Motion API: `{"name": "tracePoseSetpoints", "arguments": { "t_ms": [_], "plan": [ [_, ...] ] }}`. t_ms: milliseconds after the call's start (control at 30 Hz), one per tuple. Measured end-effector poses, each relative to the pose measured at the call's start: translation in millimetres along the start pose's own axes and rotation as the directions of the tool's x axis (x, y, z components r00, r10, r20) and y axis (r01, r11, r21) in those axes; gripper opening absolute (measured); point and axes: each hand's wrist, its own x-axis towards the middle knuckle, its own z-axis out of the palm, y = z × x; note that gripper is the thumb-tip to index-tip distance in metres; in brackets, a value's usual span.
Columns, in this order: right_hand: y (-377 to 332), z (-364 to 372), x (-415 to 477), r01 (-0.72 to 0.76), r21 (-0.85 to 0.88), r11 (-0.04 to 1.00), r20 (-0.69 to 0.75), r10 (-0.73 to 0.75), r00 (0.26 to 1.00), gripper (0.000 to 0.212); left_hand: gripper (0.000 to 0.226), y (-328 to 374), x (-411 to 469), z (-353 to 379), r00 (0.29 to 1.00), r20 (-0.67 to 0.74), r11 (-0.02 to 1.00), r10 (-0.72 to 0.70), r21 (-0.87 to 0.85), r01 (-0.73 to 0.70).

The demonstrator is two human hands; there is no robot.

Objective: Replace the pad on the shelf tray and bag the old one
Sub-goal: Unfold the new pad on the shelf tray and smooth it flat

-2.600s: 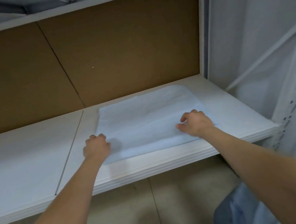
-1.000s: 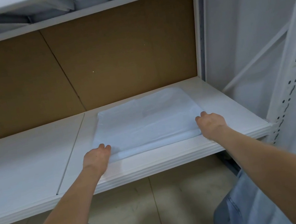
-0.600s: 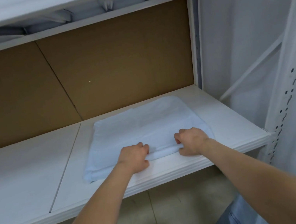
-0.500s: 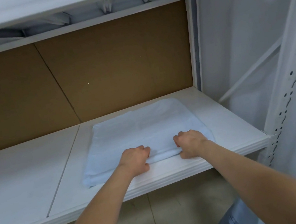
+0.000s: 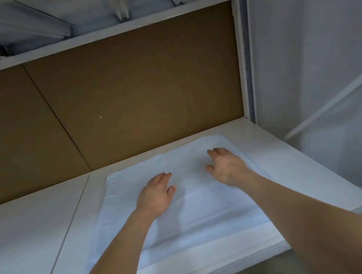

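Hidden: I can't see the palms, or the pad (image 5: 205,206) under them.
Left hand (image 5: 156,195): fingers straight, flat on pad, gripping nothing.
Right hand (image 5: 225,167): fingers loosely spread, gripping nothing; contact unclear.
Pad: flat on shelf (image 5: 286,167), short of front lip.
Room: bare shelf to the left.

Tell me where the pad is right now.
Head view: the pad lies flat on the white shelf, right of its seam, before the brown backboard, with the left hand and right hand resting on it.
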Motion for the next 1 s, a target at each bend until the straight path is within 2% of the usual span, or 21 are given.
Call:
{"name": "tracePoseSetpoints", "arguments": {
  "t_ms": [100,300,433,567,867,933,1000],
  "plan": [
    [-4,16,37,0.007,-0.030,1.000,0.047,-0.006,0.999,0.064,0.055,2,38,8,0.999,0.032,1.000,0.004,0.026,-0.005],
    [4,34,98,0.008,-0.137,0.991,0.028,-0.005,1.000,0.068,0.058,14,110,23,0.999,0.047,0.998,-0.007,0.061,0.004],
    [12,40,125,0.044,-0.142,0.989,0.063,-0.036,0.997,0.065,0.057,25,143,36,0.997,0.078,0.997,0.022,0.070,-0.027],
    [24,51,132,-0.001,-0.144,0.990,0.101,0.015,0.995,0.069,0.057,27,156,49,0.991,0.133,0.996,0.026,0.080,-0.037],
    [22,51,127,-0.046,-0.149,0.988,0.044,0.053,0.998,0.072,0.059,24,154,54,0.992,0.119,0.996,0.047,0.069,-0.056],
    [18,45,126,-0.021,-0.151,0.988,-0.048,0.014,0.999,0.066,0.057,25,153,52,0.995,0.072,0.997,0.062,0.033,-0.065],
    [16,44,124,0.033,-0.167,0.985,-0.069,-0.045,0.997,0.058,0.055,25,151,51,0.997,0.031,0.998,0.066,0.012,-0.066]
  ]
}}
